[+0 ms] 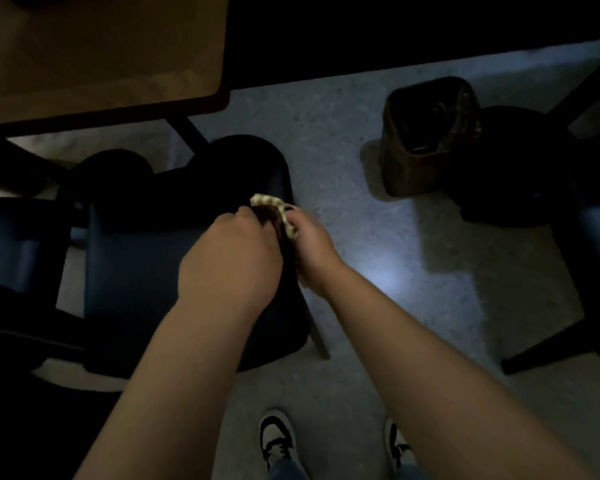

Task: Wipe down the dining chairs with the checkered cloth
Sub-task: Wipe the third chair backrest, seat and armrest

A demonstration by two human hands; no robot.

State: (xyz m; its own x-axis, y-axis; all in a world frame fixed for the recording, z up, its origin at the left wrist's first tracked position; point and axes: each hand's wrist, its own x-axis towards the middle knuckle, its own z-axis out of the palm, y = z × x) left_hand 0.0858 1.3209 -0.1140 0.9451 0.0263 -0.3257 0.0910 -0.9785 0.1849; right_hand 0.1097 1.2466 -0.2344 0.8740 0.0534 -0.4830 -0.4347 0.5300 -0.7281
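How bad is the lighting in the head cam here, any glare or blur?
Head view: heavily underexposed; the dark blue padded chair nearly merges into shadow. One glare patch on the grey speckled floor. Soft blur on both hands, left and right, gripping the bunched checkered cloth. Wide-angle bending at edges.

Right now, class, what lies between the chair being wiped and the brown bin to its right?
In the head view, only bare speckled floor separates the dark blue chair from the brown bin.
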